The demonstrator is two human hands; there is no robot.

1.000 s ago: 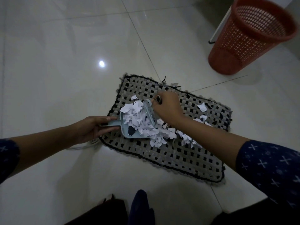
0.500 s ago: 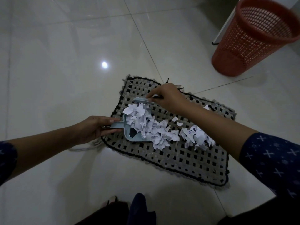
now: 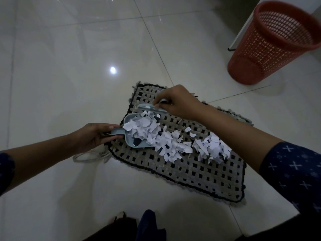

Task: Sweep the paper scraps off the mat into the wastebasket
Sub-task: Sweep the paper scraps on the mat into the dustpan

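A woven grey-and-black mat (image 3: 194,176) lies on the tiled floor. White paper scraps (image 3: 175,143) stretch in a band across it, from inside a small pale-blue dustpan (image 3: 129,120) at the mat's left edge to a heap on the right. My left hand (image 3: 94,136) grips the dustpan's handle. My right hand (image 3: 175,101) holds a small pale-blue brush (image 3: 149,108) just beyond the dustpan's far side. An orange mesh wastebasket (image 3: 271,44) stands on the floor at the upper right, well apart from the mat.
Glossy white floor tiles (image 3: 69,66) surround the mat. A pale looped cord (image 3: 90,156) lies on the floor under my left wrist. A white furniture edge (image 3: 243,26) runs behind the wastebasket. My knees and dark clothing (image 3: 145,225) show at the bottom.
My right hand has lifted the brush off the scraps in the dustpan and carried it to the mat's far side. The scraps now lie spread further right. The dustpan has stayed put.
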